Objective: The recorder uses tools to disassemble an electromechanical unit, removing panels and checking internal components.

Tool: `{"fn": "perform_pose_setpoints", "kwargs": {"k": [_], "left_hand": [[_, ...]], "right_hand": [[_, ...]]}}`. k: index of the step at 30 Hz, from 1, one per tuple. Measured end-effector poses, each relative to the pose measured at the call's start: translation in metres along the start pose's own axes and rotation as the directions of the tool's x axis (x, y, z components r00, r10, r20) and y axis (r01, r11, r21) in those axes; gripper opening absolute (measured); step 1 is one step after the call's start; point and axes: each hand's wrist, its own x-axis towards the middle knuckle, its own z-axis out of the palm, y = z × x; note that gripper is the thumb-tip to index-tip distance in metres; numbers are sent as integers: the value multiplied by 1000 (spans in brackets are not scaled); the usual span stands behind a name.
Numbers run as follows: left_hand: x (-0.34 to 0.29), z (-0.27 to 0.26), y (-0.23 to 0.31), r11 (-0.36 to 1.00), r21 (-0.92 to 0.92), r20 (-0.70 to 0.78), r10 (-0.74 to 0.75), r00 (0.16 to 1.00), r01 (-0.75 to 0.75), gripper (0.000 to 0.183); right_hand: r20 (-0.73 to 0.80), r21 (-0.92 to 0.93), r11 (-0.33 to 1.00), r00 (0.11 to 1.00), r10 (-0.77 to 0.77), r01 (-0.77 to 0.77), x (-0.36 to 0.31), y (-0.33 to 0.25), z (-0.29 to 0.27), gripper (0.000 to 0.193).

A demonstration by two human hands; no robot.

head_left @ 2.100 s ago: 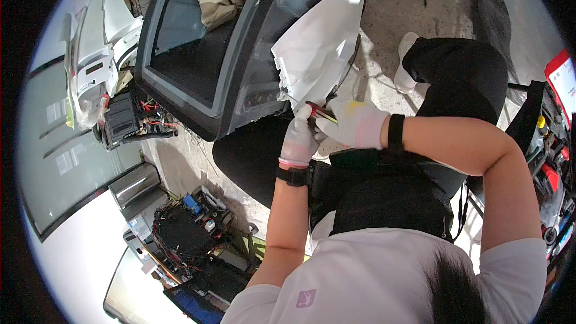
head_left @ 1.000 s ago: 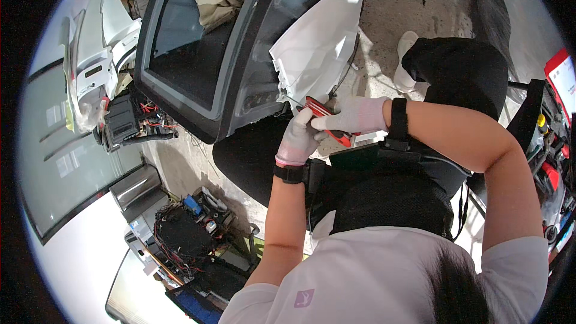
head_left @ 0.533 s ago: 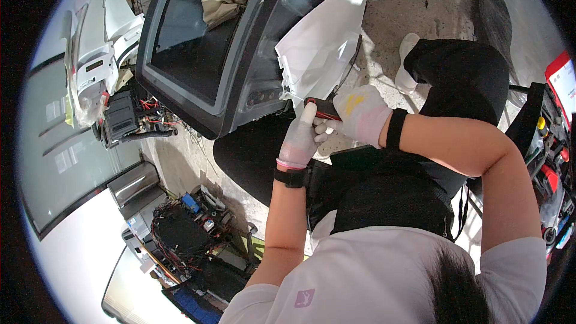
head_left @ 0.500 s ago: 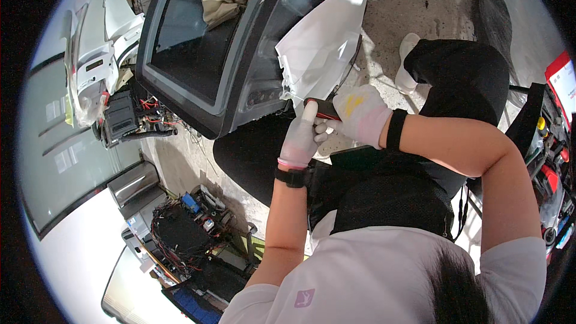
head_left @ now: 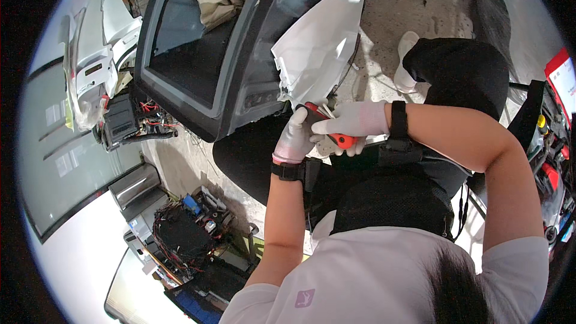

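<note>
Both of my hands wear thin white gloves and meet over my lap. They hold a black-and-red hand tool (head_left: 343,140) with a rounded orange-red end; several thin pale pieces show beside it near my right fingers. My left hand (head_left: 293,137) grips the tool's far black end, thumb along its side. From the right, my right hand (head_left: 359,121) wraps across it, fingers bent around the orange end. Much of the tool is hidden by the gloves, so its exact kind is unclear. Just beyond the hands is a torn-edged white panel (head_left: 318,48).
A large grey-black frame with a dark pane (head_left: 204,54) stands ahead. White body parts (head_left: 96,75) and a glass panel (head_left: 78,144) are at left. Tangled wiring and parts (head_left: 186,228) lie lower left. An open tool bag (head_left: 549,162) sits at right.
My right hand has turned over and shifted lower on the tool, and its orange-red end now shows. My left hand has moved slightly down.
</note>
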Motion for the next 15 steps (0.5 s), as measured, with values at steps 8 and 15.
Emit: {"fn": "perform_pose_setpoints", "kwargs": {"k": [8, 15], "left_hand": [[-2, 18, 8, 964, 218, -260, -90, 961, 149, 44], [2, 3, -7, 998, -3, -165, -67, 984, 67, 41]], "right_hand": [[-519, -713, 677, 786, -335, -182, -6, 1, 19, 53], [-344, -304, 953, 932, -117, 7, 3, -1, 2, 65]]}}
